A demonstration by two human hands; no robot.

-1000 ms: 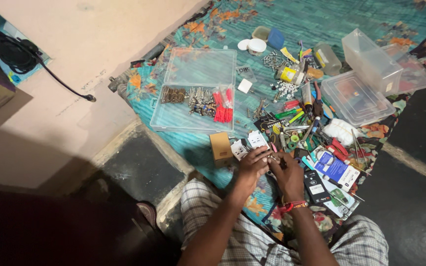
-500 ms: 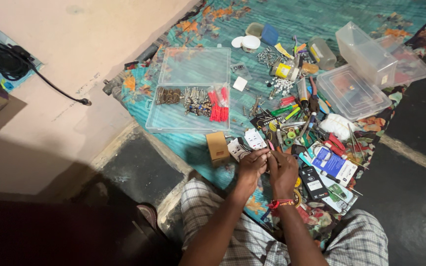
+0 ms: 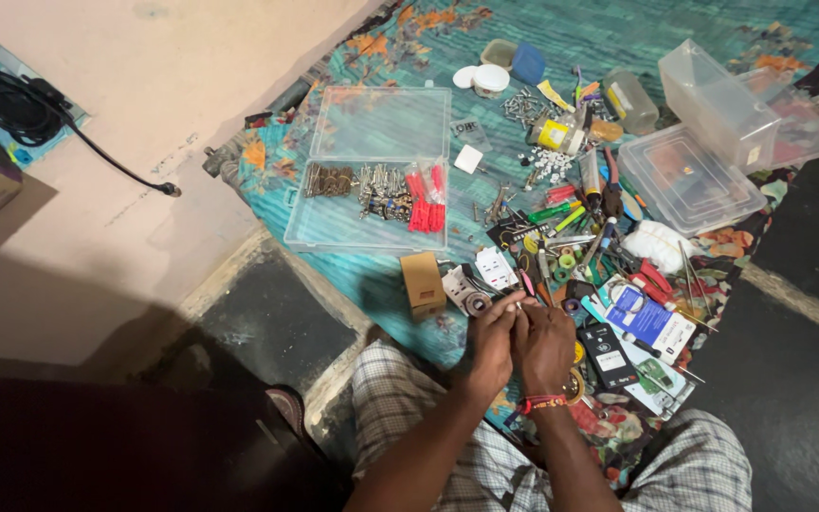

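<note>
My left hand (image 3: 491,346) and my right hand (image 3: 547,343) are pressed together over the near edge of the teal patterned cloth (image 3: 400,284). Their fingertips pinch a small thin metal piece (image 3: 518,305); it is too small to tell what it is. A red thread band is on my right wrist (image 3: 544,404). Just beyond my fingers lie white electrical sockets (image 3: 495,268) and a small brown box (image 3: 424,280). To the right of my hands lies a heap of small tools and coloured bits (image 3: 571,246).
An open clear compartment case (image 3: 372,171) holds screws and red wall plugs. Clear plastic tubs (image 3: 703,152) stand at the right. Printed packets (image 3: 646,327) lie by my right hand. A black cable (image 3: 97,142) runs along the pale wall; dark floor surrounds the cloth.
My hands have drawn closer to my lap and closed tighter together around the small piece. The view has shifted slightly.
</note>
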